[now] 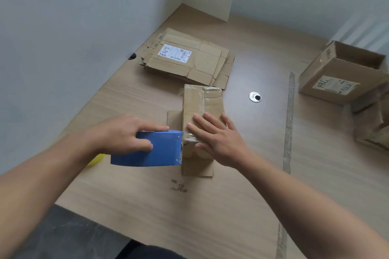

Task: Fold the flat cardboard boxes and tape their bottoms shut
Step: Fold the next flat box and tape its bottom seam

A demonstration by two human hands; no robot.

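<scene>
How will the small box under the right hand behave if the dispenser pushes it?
Probably light, being small cardboard, so the box would likely slide on the smooth table. Its creased panels may flex under the tape dispenser. The right hand pressing flat likely steadies it.

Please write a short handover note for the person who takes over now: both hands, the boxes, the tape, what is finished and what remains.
Left hand: grips the blue tape dispenser, front end against the small box.
Right hand: presses flat on that box, fingers straight.
Done: tape runs along the box's seam; a folded box sits at the right.
Left: the tape seems still joined to the dispenser, so cut it; then do the flat stack beyond.
</scene>
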